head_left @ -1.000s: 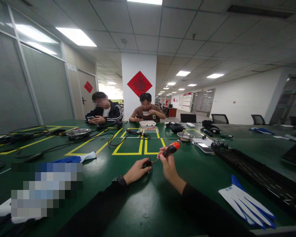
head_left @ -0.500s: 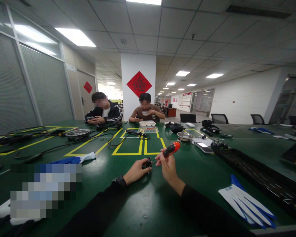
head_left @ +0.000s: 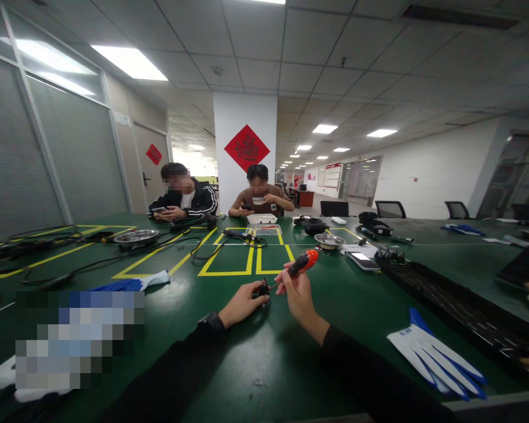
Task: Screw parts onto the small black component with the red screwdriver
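In the head view, my left hand is closed around a small dark part with a shiny metal top, held upright at the table surface. What kind of part it is I cannot make out. My right hand grips a screwdriver with a black and red handle. Its handle tilts up to the right, and its thin shaft points down left at the small part. Whether the tip touches the part is too small to tell.
A blue-and-white glove and a long black tray lie at right. A phone and a metal bowl stand farther back. Another glove, cables and a metal dish lie at left. Two people sit across the green table.
The whole view has shifted slightly. Both hands keep their hold, with the screwdriver at nearly the same angle to the small part.
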Demonstrator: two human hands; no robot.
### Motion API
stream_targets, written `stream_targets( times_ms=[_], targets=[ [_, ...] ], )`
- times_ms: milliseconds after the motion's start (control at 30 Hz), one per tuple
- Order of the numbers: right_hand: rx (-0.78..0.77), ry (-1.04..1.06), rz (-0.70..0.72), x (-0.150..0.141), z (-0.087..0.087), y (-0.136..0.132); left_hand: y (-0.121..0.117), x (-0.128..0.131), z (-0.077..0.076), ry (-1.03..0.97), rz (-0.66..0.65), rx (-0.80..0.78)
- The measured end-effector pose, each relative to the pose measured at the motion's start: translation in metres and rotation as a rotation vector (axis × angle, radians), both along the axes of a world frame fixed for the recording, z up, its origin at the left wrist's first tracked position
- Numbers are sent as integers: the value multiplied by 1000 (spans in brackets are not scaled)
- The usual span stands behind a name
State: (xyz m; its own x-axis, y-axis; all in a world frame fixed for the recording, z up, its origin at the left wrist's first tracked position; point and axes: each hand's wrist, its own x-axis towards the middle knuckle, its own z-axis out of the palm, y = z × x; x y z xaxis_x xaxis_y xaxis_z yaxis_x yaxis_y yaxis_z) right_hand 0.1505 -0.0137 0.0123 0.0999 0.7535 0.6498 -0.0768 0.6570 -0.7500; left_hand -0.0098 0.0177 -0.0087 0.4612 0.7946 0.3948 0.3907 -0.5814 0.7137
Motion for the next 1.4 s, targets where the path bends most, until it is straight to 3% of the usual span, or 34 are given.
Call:
stream_targets(
  times_ms=[300,767,1000,1200,1400],
  targets=[
    [8,24,21,0,0,-1,-2,1,2,-2,15,-9],
    [-14,61,204,-1,1,-5,-3,0,4,5,1,5],
    [-33,78,173,-4,4,-4,-4,1,4,12,18,2],
    [-90,190,199,-3,6,2,-4,0,4,25,19,26],
    [-63,176,247,-2,8,-3,-3,-1,3,35,24,32]
  ],
)
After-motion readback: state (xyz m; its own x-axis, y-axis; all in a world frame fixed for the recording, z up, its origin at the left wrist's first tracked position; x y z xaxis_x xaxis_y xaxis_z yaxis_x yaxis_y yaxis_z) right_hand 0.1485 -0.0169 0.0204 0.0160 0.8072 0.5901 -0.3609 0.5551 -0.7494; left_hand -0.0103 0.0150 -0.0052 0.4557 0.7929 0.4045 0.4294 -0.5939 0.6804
